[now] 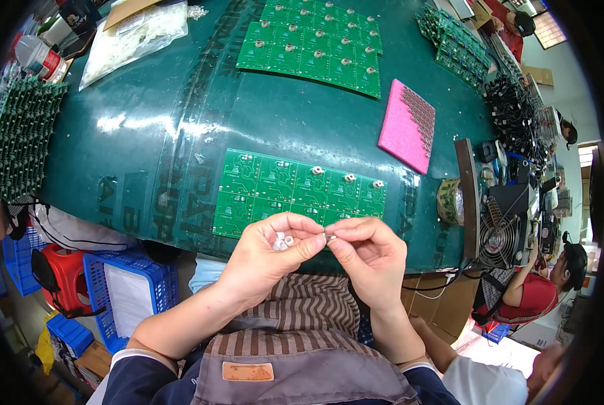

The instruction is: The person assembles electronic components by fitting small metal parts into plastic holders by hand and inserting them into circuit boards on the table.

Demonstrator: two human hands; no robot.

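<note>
My left hand (265, 253) is half curled, with several small white plastic rings (280, 241) in its palm. Its thumb and index fingertip meet those of my right hand (375, 250), which pinches a tiny part (331, 237) too small to name exactly. Both hands are over the near edge of a green circuit board panel (275, 187), which lies flat on the table. Three small round components (350, 177) stand on the panel's upper right sections. To the right lies a pink foam block (397, 128) with rows of small round metal parts stuck in it.
More green panels (308, 64) with mounted components lie at the far side of the green table (147, 145). A plastic bag of white parts (136, 40) and stacked boards (22, 138) are on the left. A tape roll (449, 201) and a fan (497, 239) stand right.
</note>
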